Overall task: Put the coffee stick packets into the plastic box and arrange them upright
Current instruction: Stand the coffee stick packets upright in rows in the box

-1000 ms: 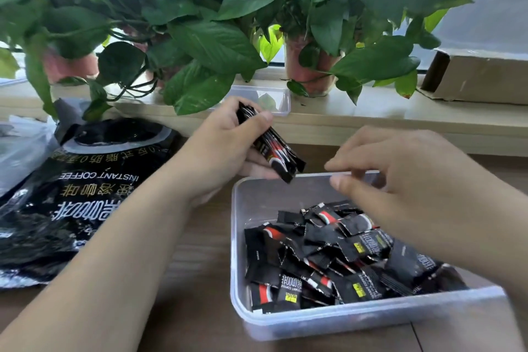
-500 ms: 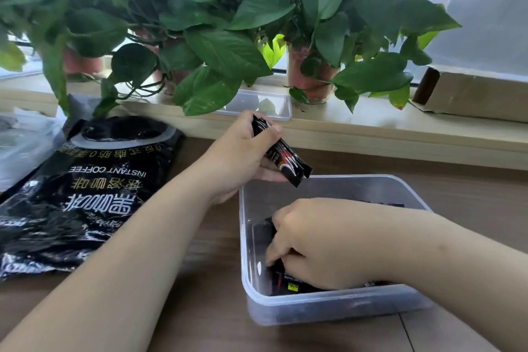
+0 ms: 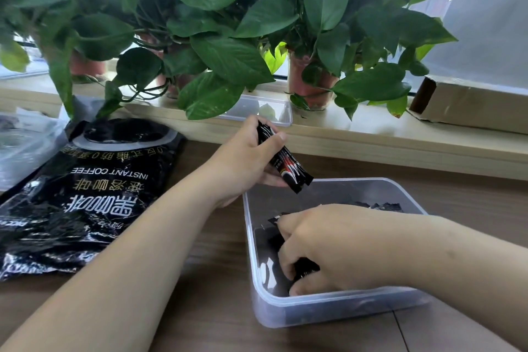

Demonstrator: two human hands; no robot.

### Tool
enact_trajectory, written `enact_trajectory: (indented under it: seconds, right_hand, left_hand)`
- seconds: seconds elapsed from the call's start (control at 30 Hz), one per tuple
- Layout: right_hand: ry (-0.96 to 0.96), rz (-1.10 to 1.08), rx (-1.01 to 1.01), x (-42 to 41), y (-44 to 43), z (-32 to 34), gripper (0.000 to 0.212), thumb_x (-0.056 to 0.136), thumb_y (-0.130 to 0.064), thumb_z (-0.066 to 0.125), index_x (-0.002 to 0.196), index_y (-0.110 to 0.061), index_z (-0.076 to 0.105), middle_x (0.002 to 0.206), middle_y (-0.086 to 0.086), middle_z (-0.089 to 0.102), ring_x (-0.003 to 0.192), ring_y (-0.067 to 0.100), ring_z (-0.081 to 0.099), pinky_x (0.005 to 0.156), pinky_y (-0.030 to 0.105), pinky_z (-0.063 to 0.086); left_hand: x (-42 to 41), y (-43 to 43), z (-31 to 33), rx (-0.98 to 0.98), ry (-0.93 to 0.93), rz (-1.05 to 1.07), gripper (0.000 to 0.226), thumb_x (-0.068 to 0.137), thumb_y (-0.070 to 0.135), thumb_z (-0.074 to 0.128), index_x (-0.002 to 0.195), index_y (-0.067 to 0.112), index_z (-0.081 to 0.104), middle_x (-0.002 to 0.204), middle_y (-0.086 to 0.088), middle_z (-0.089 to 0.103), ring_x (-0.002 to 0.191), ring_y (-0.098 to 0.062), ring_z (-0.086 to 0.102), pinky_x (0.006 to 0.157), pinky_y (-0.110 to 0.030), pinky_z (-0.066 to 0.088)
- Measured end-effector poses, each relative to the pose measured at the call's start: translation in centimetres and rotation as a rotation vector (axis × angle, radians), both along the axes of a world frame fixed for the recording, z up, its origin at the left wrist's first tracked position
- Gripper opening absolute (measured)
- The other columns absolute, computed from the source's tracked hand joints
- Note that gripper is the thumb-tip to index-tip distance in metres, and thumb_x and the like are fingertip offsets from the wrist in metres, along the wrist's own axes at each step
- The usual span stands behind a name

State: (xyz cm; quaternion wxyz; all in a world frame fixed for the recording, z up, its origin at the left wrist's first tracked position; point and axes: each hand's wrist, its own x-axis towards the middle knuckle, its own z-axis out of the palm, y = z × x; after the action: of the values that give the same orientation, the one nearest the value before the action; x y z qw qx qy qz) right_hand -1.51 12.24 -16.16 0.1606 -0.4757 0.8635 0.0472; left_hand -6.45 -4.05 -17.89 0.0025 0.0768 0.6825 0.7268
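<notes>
Head view: gripped bundled coffee stick packets [image 3: 285,166] in left hand [image 3: 243,163] above plastic box [image 3: 328,307] corner; curled right hand [image 3: 337,248] round loose packets [image 3: 307,267] inside. Best squared at the ends, then stood against a wall.

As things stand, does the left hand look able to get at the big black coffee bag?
Probably yes: the coffee bag lies on the table beside the left hand, nothing between. But that hand grips a bundle of packets.
</notes>
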Motion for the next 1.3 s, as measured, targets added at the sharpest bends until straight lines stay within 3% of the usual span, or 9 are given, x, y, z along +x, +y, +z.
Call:
enact_trajectory:
  seconds: [0.07, 0.17, 0.33, 0.47, 0.67, 0.73, 0.87, 1.07, 1.3]
  right_hand:
    - [-0.034, -0.013, -0.056, 0.0, 0.8, 0.2, 0.021, 0.092, -0.042, 0.064, 0.101, -0.028, 0.076, 0.098, -0.008, 0.053, 0.085, 0.008, 0.052, 0.077, 0.030, 0.046]
    - [-0.057, -0.047, -0.238, 0.1, 2.0, 0.5, 0.015, 0.091, -0.034, 0.068, 0.099, -0.028, 0.079, 0.091, -0.009, 0.062, 0.078, -0.001, 0.055, 0.066, 0.008, 0.038]
    - [0.255, -0.463, -0.999, 0.1, 3.3, 1.3, 0.014, 0.082, -0.025, 0.071, 0.069, -0.020, 0.071, 0.056, -0.007, 0.064, 0.051, 0.006, 0.057, 0.050, 0.011, 0.039]
    - [0.431, -0.584, -0.789, -0.9, 1.0, 1.0, 0.029, 0.078, -0.052, 0.069, 0.083, -0.023, 0.068, 0.072, -0.011, 0.063, 0.065, 0.006, 0.055, 0.066, 0.024, 0.047]
    - [0.495, -0.606, -0.816, -1.2, -0.3, 0.3, 0.024, 0.077, -0.035, 0.071, 0.065, -0.014, 0.066, 0.056, -0.002, 0.062, 0.058, 0.016, 0.058, 0.059, 0.035, 0.049]
    - [0.450, -0.659, -0.818, -0.9, 0.0, 0.9, 0.023, 0.076, -0.035, 0.072, 0.065, -0.015, 0.068, 0.055, -0.003, 0.063, 0.058, 0.015, 0.059, 0.061, 0.035, 0.050]
    - [0.209, -0.761, -0.621, 0.5, 1.0, 2.5, 0.026, 0.074, -0.044, 0.071, 0.065, -0.019, 0.071, 0.060, -0.003, 0.068, 0.055, 0.010, 0.061, 0.057, 0.030, 0.055]
    - [-0.080, -0.706, -0.289, 1.2, -1.5, 2.2, 0.033, 0.080, -0.034, 0.065, 0.066, -0.004, 0.065, 0.048, 0.004, 0.065, 0.050, 0.017, 0.066, 0.043, 0.018, 0.049]
    - [-0.166, -0.595, -0.140, 0.7, -3.7, -0.5, 0.037, 0.097, -0.041, 0.057, 0.075, -0.011, 0.060, 0.067, 0.008, 0.076, 0.058, 0.017, 0.072, 0.069, 0.033, 0.062]
  left_hand:
    - [0.0, 0.0, 0.0, -0.017, 0.011, 0.006, 0.009, 0.102, 0.019, 0.052, 0.101, 0.014, 0.044, 0.090, -0.012, 0.054, 0.062, -0.019, 0.071, 0.059, -0.034, 0.060]
    - [0.1, 0.1, 0.0, -0.020, 0.025, 0.014, 0.009, 0.102, 0.018, 0.052, 0.098, 0.016, 0.045, 0.090, -0.011, 0.051, 0.064, -0.020, 0.069, 0.058, -0.034, 0.060]
    - [0.4, 0.1, 0.1, -0.030, 0.059, -0.037, 0.009, 0.101, 0.017, 0.054, 0.101, 0.014, 0.045, 0.090, -0.013, 0.052, 0.064, -0.017, 0.068, 0.057, -0.035, 0.060]
    - [0.9, 0.5, 0.4, -0.040, 0.086, -0.061, 0.012, 0.100, 0.017, 0.054, 0.106, 0.010, 0.046, 0.088, -0.016, 0.054, 0.055, -0.010, 0.064, 0.048, -0.025, 0.054]
    - [0.8, 0.3, 0.3, -0.129, 0.144, -0.077, 0.019, 0.101, 0.030, 0.054, 0.105, 0.011, 0.051, 0.078, -0.004, 0.060, 0.059, -0.009, 0.062, 0.052, -0.028, 0.053]
    - [0.7, -0.2, 0.4, -0.155, 0.216, -0.016, 0.034, 0.101, 0.043, 0.047, 0.109, 0.011, 0.056, 0.080, -0.001, 0.067, 0.068, -0.016, 0.066, 0.059, -0.038, 0.056]
    - [-0.4, -2.2, -0.2, -0.561, 0.493, 0.281, 0.033, 0.099, 0.047, 0.037, 0.108, 0.026, 0.061, 0.090, 0.009, 0.072, 0.084, -0.011, 0.063, 0.080, -0.049, 0.054]
    - [-0.7, -1.2, -1.6, -0.540, 0.396, 0.201, 0.047, 0.094, 0.056, 0.030, 0.098, 0.024, 0.064, 0.089, 0.007, 0.072, 0.091, -0.015, 0.065, 0.083, -0.050, 0.054]
    - [-1.2, -0.9, -2.2, -0.486, 0.324, 0.130, 0.031, 0.093, 0.039, 0.038, 0.095, 0.023, 0.064, 0.087, 0.004, 0.073, 0.085, -0.010, 0.066, 0.080, -0.048, 0.056]
